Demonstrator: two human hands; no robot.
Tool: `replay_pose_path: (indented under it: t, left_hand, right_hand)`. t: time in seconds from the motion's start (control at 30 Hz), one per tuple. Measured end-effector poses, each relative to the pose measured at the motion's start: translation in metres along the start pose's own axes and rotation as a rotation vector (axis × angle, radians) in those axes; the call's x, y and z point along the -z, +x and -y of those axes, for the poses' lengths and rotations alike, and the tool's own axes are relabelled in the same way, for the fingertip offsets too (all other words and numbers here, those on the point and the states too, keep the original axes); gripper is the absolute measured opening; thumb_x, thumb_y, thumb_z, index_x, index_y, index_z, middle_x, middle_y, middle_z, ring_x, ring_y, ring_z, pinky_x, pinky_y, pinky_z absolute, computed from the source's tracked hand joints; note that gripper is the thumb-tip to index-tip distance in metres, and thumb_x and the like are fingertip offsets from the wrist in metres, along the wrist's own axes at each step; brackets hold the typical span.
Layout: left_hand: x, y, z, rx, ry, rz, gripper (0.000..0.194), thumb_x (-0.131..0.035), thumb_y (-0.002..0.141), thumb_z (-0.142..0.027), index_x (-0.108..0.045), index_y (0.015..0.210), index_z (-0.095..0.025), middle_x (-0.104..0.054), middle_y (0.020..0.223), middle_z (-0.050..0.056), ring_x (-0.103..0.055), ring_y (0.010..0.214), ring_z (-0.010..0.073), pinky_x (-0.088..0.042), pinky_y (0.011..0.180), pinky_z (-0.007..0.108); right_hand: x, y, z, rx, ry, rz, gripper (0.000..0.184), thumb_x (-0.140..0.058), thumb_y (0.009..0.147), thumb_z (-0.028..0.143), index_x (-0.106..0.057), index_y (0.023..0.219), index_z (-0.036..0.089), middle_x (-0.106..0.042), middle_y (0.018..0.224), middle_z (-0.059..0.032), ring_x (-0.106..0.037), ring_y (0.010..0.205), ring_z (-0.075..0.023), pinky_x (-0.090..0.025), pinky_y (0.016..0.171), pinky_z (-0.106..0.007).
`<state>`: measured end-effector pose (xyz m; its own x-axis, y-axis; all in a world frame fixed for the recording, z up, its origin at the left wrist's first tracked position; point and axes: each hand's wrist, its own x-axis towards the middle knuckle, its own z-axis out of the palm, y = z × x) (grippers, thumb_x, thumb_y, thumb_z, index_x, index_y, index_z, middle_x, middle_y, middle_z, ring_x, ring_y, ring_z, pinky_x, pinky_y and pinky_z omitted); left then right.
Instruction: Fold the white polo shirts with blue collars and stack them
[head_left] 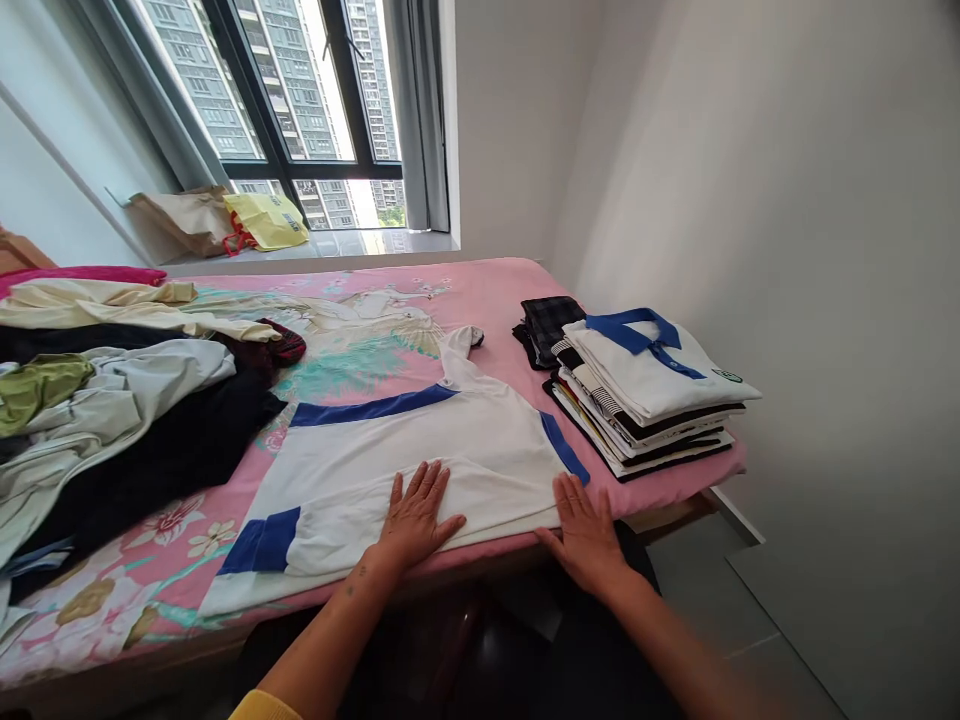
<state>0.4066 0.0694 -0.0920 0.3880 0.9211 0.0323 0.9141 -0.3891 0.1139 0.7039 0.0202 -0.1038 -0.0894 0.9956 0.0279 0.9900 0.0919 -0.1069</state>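
A white shirt with blue trim (495, 445) lies spread on the bed, its near side folded inward lengthwise. One sleeve points to the far side, and a blue band shows at the lower left. My left hand (418, 515) rests flat on the folded part, fingers spread. Near the collar end, my right hand (585, 530) lies at the shirt's close edge with its fingers stretched out, touching the cloth beside a blue strip. Neither hand grips the fabric.
A stack of folded clothes (652, 390) stands right, topped by a white shirt with a blue collar; dark folded clothes (551, 325) sit behind it. Loose clothes (127, 400) heap at left on the pink floral sheet (480, 290). Bags (266, 222) rest on the windowsill.
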Motion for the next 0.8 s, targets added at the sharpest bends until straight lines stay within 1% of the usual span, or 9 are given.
replay_pose_path:
  t: [0.03, 0.1, 0.23, 0.33, 0.43, 0.53, 0.6, 0.7, 0.8]
  left_hand:
    - [0.001, 0.0, 0.0, 0.004, -0.01, 0.005, 0.077, -0.033, 0.083, -0.066, -0.024, 0.145, -0.022, -0.018, 0.153, 0.005, -0.012, 0.141, 0.0267, 0.001, 0.112, 0.056]
    - [0.003, -0.001, -0.002, 0.014, -0.033, 0.018, 0.077, -0.036, 0.082, -0.065, -0.023, 0.145, -0.022, -0.018, 0.153, 0.005, -0.012, 0.141, 0.0271, 0.001, 0.111, 0.057]
    - [0.01, -0.016, -0.014, 0.047, -0.092, 0.023, 0.068, -0.033, 0.087, -0.058, -0.025, 0.144, -0.022, -0.019, 0.153, 0.008, -0.014, 0.141, 0.0254, -0.001, 0.111, 0.059]
    - [0.014, -0.035, -0.011, 0.054, -0.115, -0.026, 0.064, -0.027, 0.09, -0.056, -0.025, 0.144, -0.023, -0.019, 0.153, 0.008, -0.015, 0.141, 0.0239, 0.001, 0.111, 0.06]
    - [0.018, -0.065, 0.017, 0.112, -0.08, -0.035, 0.066, -0.028, 0.089, -0.058, -0.025, 0.144, -0.023, -0.02, 0.153, 0.007, -0.016, 0.141, 0.0243, 0.005, 0.11, 0.06]
    - [0.023, -0.102, 0.062, 0.274, -0.008, -0.012, 0.068, -0.033, 0.087, -0.059, -0.027, 0.144, -0.023, -0.023, 0.152, 0.008, -0.016, 0.141, 0.0264, 0.009, 0.109, 0.06]
    - [0.026, -0.124, 0.088, 0.384, 0.02, -0.01, 0.069, -0.037, 0.086, -0.058, -0.026, 0.144, -0.023, -0.022, 0.152, 0.008, -0.015, 0.141, 0.0281, 0.009, 0.109, 0.061]
    - [0.029, -0.143, 0.111, 0.463, -0.021, -0.019, 0.067, -0.041, 0.086, -0.053, -0.025, 0.144, -0.025, -0.019, 0.153, 0.007, -0.016, 0.141, 0.0283, 0.001, 0.109, 0.062]
    - [0.031, -0.146, 0.119, 0.546, -0.1, -0.12, 0.057, -0.039, 0.089, -0.045, -0.032, 0.142, -0.024, -0.027, 0.151, 0.008, -0.023, 0.139, 0.025, -0.013, 0.111, 0.056]
  right_hand:
    - [0.004, -0.003, -0.003, -0.011, -0.007, -0.036, 0.076, -0.034, 0.088, 0.058, -0.023, 0.144, 0.008, -0.02, 0.15, -0.0136, -0.01, 0.14, -0.0284, 0.002, 0.111, -0.057]
    - [0.012, -0.004, 0.006, 0.014, 0.011, -0.131, 0.069, -0.029, 0.091, 0.054, -0.024, 0.144, 0.01, -0.022, 0.15, -0.0114, -0.011, 0.14, -0.0263, -0.005, 0.111, -0.056]
    - [0.028, 0.01, 0.062, 0.211, 0.094, -0.29, 0.056, -0.023, 0.095, 0.043, -0.03, 0.142, 0.014, -0.027, 0.149, -0.0074, -0.012, 0.141, -0.0216, -0.013, 0.113, -0.05]
    - [0.025, 0.026, 0.102, 0.373, 0.121, -0.314, 0.052, -0.025, 0.095, 0.039, -0.033, 0.141, 0.016, -0.028, 0.149, -0.0059, -0.012, 0.14, -0.0215, -0.012, 0.113, -0.049]
    - [0.003, 0.039, 0.117, 0.462, 0.095, -0.242, 0.053, -0.03, 0.093, 0.04, -0.034, 0.141, 0.017, -0.027, 0.149, -0.0058, -0.017, 0.139, -0.0239, -0.012, 0.112, -0.051]
    - [-0.025, 0.045, 0.112, 0.477, 0.047, -0.164, 0.055, -0.033, 0.091, 0.041, -0.035, 0.14, 0.018, -0.028, 0.149, -0.0064, -0.023, 0.138, -0.0252, -0.014, 0.11, -0.053]
    - [-0.038, 0.046, 0.106, 0.474, 0.024, -0.162, 0.056, -0.033, 0.091, 0.042, -0.034, 0.141, 0.019, -0.026, 0.15, -0.0055, -0.022, 0.138, -0.0247, -0.014, 0.11, -0.053]
    - [-0.044, 0.045, 0.104, 0.471, 0.001, -0.186, 0.056, -0.032, 0.091, 0.043, -0.033, 0.142, 0.02, -0.024, 0.15, -0.0045, -0.02, 0.138, -0.0236, -0.013, 0.111, -0.052]
    - [-0.044, 0.045, 0.106, 0.472, -0.015, -0.192, 0.055, -0.031, 0.091, 0.043, -0.034, 0.141, 0.02, -0.025, 0.15, -0.0046, -0.021, 0.138, -0.0231, -0.013, 0.111, -0.051]
